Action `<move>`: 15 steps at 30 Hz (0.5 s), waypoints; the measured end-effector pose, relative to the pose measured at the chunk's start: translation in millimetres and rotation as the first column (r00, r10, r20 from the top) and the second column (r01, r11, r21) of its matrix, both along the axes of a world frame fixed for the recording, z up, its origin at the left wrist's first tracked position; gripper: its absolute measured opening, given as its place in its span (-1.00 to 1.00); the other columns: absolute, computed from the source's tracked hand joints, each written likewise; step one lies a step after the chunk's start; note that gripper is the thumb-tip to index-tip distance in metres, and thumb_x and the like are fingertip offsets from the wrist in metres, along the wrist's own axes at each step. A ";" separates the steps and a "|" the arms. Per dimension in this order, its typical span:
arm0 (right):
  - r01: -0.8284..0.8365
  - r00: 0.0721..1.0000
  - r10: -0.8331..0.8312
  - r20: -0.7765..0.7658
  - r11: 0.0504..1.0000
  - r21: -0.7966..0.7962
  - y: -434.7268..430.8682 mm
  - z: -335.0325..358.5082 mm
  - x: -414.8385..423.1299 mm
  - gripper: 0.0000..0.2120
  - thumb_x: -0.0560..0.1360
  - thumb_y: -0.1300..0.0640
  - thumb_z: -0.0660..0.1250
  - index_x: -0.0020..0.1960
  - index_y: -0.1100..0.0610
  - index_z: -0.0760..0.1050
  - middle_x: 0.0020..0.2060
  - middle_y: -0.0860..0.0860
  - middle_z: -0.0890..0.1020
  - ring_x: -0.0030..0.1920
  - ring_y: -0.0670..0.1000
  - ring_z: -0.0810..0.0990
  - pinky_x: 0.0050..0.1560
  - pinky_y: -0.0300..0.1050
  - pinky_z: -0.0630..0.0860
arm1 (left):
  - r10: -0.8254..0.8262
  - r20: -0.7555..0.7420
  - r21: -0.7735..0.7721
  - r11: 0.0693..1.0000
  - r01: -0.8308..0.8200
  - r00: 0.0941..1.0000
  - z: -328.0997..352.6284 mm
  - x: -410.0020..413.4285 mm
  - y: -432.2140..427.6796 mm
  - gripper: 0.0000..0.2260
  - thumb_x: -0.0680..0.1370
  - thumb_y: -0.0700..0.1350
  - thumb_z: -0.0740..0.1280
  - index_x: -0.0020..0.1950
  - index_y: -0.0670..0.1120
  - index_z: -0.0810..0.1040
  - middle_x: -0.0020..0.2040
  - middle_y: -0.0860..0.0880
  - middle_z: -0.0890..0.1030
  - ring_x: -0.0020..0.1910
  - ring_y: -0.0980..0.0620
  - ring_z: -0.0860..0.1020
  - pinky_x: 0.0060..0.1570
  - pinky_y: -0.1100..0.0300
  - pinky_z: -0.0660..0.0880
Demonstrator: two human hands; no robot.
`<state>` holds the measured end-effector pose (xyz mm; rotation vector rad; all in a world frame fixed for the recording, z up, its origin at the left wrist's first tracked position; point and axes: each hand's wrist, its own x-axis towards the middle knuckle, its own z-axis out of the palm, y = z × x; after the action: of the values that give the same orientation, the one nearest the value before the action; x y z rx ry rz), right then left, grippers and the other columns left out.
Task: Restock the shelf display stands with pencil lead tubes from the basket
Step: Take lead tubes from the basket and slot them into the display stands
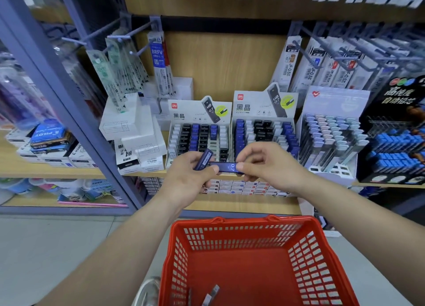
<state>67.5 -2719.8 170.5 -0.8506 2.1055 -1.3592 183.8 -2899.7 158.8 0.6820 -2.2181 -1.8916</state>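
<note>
Stationery shelves [34, 165] are filling the background, with two lead stands [184, 112] sitting mostly stocked. Before them, the left hand [190, 174] is gripping a tilted tube [203, 159], while the right hand [264, 163] is pinching a level tube [226, 167]. Below, a red basket [241, 223] is holding few loose tubes [212, 293]; restocking looks nearly done.

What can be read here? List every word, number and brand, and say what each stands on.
"0.7": horizontal blue lead tube, pinched between left hand and right hand.
"黑晶", "HB 0.7": header cards of left display stand and right display stand.
"BRFV": hanging refill pack.
"JF-0.5": refill packs on right hooks.
"PILOT": blue box.
"REFILL": white box.
"高纯度 自动铅芯": black display stand.
Other print: too small or blurred.
</note>
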 end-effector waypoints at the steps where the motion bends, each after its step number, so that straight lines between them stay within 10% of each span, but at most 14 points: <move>1: -0.006 1.000 0.006 0.022 1.000 -0.003 1.1 -0.3 0.8 -0.94 0.53 0.25 0.45 -0.02 0.20 0.59 -0.28 0.12 0.70 -0.26 0.09 0.69 -0.19 -0.14 0.63 | 0.005 -0.001 -0.012 1.000 -0.005 1.000 -0.6 0.1 -0.3 -0.92 0.57 -0.17 0.45 0.02 -0.02 0.61 -0.36 0.15 0.64 -0.48 0.21 0.49 -0.44 0.36 0.46; 15: 0.273 0.847 -0.223 -0.482 0.961 0.035 -65.2 -6.3 -68.5 -0.84 0.51 0.21 0.46 0.07 0.05 0.66 -0.21 -0.14 0.62 -0.21 -0.23 0.57 -0.09 -0.45 0.50 | 0.055 0.020 0.012 0.998 -0.055 0.998 -4.9 18.0 -22.8 -0.84 0.65 -0.21 0.33 0.03 0.04 0.65 -0.19 0.01 0.70 -0.34 0.09 0.53 -0.31 0.20 0.52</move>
<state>-1.0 -2785.0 164.2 -0.9704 2.7233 -1.2386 201.8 -2922.4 154.0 0.7589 -2.1772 -1.8827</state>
